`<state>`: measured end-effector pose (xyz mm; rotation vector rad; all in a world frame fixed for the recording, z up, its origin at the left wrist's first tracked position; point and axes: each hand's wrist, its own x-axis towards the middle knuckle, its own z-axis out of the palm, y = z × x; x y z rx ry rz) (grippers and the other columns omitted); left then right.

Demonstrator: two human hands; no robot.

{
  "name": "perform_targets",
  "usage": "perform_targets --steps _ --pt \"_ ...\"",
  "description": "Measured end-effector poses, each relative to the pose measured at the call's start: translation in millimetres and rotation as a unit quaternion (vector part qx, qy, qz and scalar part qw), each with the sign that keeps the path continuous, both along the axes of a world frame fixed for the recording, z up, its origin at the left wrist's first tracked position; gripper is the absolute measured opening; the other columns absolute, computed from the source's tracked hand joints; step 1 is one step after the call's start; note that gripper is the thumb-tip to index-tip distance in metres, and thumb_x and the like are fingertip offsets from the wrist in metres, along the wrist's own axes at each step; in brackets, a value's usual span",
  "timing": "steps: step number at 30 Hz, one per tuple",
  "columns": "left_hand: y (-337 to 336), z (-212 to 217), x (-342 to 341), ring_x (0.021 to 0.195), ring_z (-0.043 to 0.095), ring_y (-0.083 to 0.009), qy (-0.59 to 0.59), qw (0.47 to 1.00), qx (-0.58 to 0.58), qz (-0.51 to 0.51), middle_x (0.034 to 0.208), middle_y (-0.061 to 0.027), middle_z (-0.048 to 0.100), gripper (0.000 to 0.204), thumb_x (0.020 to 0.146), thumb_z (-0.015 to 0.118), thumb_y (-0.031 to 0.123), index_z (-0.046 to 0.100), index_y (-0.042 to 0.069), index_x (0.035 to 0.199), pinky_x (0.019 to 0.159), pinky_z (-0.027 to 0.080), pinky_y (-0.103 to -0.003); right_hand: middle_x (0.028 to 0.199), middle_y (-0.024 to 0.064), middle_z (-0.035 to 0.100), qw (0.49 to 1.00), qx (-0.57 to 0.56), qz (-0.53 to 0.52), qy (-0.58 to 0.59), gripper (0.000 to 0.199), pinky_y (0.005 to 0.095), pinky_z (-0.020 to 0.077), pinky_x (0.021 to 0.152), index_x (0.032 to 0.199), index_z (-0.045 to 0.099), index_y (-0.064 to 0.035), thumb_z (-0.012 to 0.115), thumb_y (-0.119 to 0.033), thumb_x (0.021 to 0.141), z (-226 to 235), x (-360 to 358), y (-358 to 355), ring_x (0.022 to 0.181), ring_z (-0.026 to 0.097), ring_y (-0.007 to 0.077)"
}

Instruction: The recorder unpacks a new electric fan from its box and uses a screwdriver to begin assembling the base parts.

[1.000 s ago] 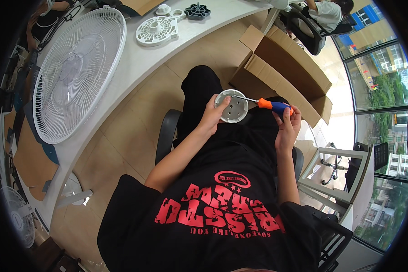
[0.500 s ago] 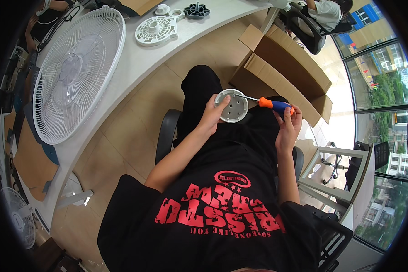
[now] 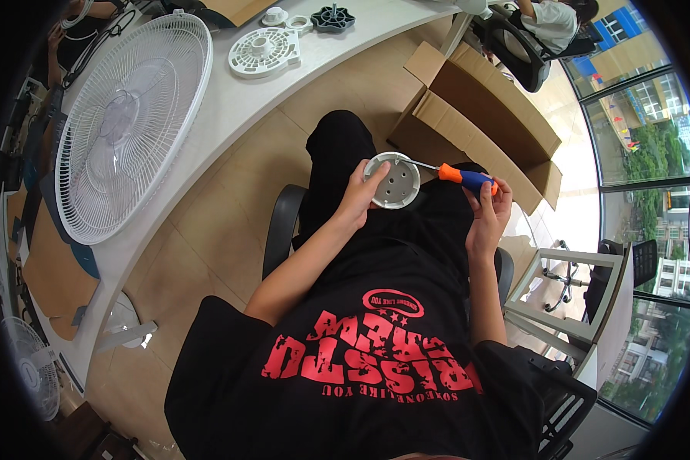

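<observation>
My left hand grips a round, shallow white plastic part by its left edge, thumb over the inner face. Several small dark holes dot its grey inside. At the other side, my right hand holds a screwdriver by the end of its orange and blue handle. The metal shaft points left, and its tip is at the upper inside of the round part, close to my left thumb. Whether the tip sits in a screw is too small to tell. Both hands are above my lap.
On the curved white table to the left lie a fan grille, a white slotted plastic part and a black knob. An open cardboard box stands on the floor ahead. Another person sits at the far right.
The round part has tilted and shifted very slightly in my left hand. Otherwise my hands and the screwdriver hold almost the same position.
</observation>
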<state>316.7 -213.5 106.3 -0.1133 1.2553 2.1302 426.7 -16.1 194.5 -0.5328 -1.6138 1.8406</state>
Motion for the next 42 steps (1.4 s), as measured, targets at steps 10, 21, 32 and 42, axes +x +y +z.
perform_targets --steps 10,21,32,42 --pt "-1 9 1 0.085 0.071 -0.012 -0.014 1.0 0.003 0.005 0.1 -0.0048 0.065 0.036 0.095 0.071 0.04 0.055 0.009 0.108 0.061 0.062 -0.03 0.12 0.012 0.06 1.0 0.005 0.002 -0.003 0.026 0.0406 0.0583 0.097 0.122 0.051 -0.0037 0.062 -0.016 0.102 0 0 -1 0.113 0.062 0.0213" --pt "-1 9 0 0.086 0.071 -0.0131 0.001 1.0 -0.005 0.01 0.101 -0.0061 0.065 0.041 0.092 0.074 0.04 0.055 0.008 0.109 0.064 0.063 -0.031 0.121 0.0124 0.059 1.0 0.006 0.011 0.0 0.027 0.0395 0.0587 0.096 0.122 0.051 -0.004 0.063 -0.017 0.101 3 1 -4 0.114 0.059 0.0201" --pt "-4 11 0 0.087 0.072 -0.0142 -0.003 1.0 -0.004 0.007 0.102 -0.0071 0.065 0.043 0.092 0.074 0.041 0.055 0.007 0.11 0.063 0.064 -0.032 0.121 0.0124 0.058 1.0 0.014 0.013 -0.002 0.028 0.0394 0.0588 0.096 0.123 0.052 -0.004 0.064 -0.017 0.101 5 1 -7 0.114 0.059 0.0203" --pt "-8 9 -2 0.09 0.071 -0.0138 -0.007 1.0 -0.009 0.009 0.104 -0.0071 0.065 0.044 0.091 0.075 0.042 0.055 0.007 0.111 0.064 0.063 -0.031 0.12 0.0124 0.059 1.0 0.011 0.02 0.0 0.026 0.0395 0.0591 0.095 0.12 0.052 -0.0042 0.064 -0.017 0.101 7 -1 -12 0.113 0.059 0.02"
